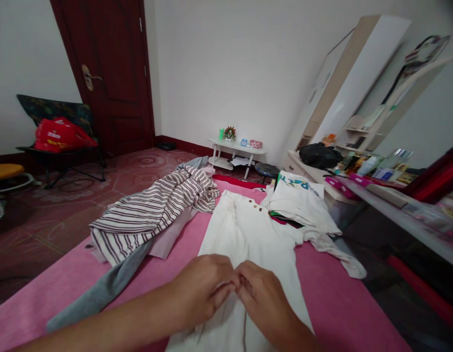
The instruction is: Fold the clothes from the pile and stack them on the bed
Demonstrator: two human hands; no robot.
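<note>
A pair of white trousers [248, 234] lies flat along the pink bed [332, 303], its waist with small brown buttons pointing away from me. My left hand [202, 288] and my right hand [265, 298] meet knuckle to knuckle over the near end of the trousers. Both have their fingers curled and pinched on the white cloth. The fabric under my palms is hidden.
A striped shirt [153, 210] and a grey garment [101, 291] lie to the left on the bed. Folded white clothes [303, 198] are stacked at the right. A cluttered desk [395, 195] stands right of the bed; a small white table [235, 146], a chair with a red bag [59, 134] and a door stand beyond.
</note>
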